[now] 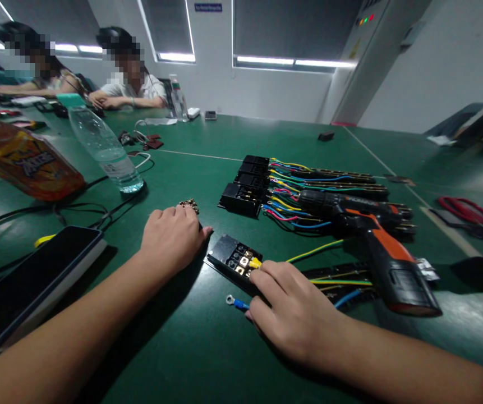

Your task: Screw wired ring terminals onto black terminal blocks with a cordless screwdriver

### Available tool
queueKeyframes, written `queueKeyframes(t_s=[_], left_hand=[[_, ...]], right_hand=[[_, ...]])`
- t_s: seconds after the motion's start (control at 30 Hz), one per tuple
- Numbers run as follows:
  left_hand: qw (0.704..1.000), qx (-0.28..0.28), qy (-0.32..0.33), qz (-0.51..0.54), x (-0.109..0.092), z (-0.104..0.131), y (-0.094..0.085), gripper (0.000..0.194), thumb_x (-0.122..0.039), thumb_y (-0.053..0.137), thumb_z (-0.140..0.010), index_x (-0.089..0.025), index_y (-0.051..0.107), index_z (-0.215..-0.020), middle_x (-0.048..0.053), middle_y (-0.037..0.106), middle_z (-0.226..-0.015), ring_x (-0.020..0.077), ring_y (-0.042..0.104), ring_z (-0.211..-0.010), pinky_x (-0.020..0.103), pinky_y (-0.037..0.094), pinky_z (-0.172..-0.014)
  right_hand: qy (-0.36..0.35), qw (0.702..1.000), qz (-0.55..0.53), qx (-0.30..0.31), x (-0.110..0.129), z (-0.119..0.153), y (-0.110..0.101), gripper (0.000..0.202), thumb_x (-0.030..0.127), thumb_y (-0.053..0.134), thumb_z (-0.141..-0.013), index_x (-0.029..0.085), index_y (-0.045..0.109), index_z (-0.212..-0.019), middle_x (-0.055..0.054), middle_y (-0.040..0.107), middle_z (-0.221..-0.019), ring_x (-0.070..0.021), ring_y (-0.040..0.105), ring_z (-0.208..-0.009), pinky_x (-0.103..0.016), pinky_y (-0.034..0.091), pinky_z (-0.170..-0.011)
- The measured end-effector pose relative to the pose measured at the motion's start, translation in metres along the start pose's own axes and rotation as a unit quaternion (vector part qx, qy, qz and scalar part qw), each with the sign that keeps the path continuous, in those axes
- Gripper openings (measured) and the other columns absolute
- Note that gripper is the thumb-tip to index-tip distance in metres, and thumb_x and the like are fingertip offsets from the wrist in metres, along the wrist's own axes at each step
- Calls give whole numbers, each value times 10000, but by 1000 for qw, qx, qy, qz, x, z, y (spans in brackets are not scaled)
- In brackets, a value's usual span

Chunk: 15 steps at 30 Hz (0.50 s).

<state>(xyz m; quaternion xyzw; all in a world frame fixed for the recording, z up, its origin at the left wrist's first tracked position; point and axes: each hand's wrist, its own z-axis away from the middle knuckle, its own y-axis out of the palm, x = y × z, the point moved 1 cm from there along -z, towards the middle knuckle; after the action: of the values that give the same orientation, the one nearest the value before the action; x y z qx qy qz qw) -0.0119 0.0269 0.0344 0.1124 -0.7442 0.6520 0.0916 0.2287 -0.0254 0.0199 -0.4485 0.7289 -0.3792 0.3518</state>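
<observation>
A black terminal block (226, 250) with brass contacts lies on the green table. My right hand (291, 308) is closed at its right end, fingers on a yellow wire terminal (256, 262) that rests at one of the contacts. A blue ring terminal (238, 303) sticks out under the same hand, to the left of its lower fingers. My left hand (170, 238) is palm down with bent fingers at a small pile of brass screws (191, 205); its fingertips are hidden behind the hand. Whether it holds a screw cannot be made out.
Behind the block lie several wired terminal blocks (241, 197). A black and orange power drill (392, 252) rests across their wires. At left are a phone-like device (35, 292), a water bottle (109, 148), a drink bottle (26, 157) and cables. Two people sit across the table.
</observation>
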Motion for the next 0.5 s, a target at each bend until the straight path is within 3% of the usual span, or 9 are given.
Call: queueKeyframes(t_s=[0.27, 0.4, 0.5], left_hand=[[1000, 23, 12, 16, 1, 0, -5, 475, -522, 446, -957, -100, 639, -1059, 197, 725, -1010, 402, 689, -951, 481, 500, -781], [999, 28, 41, 6, 4, 0, -2, 280, -219, 401, -952, -100, 637, -1045, 186, 720, -1008, 348, 703, -940, 418, 511, -756], [999, 32, 41, 6, 7, -2, -1, 333, -75, 342, -908, -107, 638, -1056, 181, 719, -1042, 322, 712, -923, 378, 510, -708]], right_hand=[[1, 1000, 3, 4, -1, 0, -1, 128, 199, 635, -905, 151, 608, -789, -186, 663, -1024, -340, 579, -967, -429, 502, -693], [-1, 1000, 6, 6, 0, 0, 0, 136, 205, 628, -910, 150, 614, -787, -183, 661, -1022, -335, 573, -979, -427, 496, -710], [-1, 1000, 7, 5, 0, 1, 0, 132, 205, 636, -904, 148, 617, -786, -181, 662, -1014, -327, 567, -980, -423, 493, -718]])
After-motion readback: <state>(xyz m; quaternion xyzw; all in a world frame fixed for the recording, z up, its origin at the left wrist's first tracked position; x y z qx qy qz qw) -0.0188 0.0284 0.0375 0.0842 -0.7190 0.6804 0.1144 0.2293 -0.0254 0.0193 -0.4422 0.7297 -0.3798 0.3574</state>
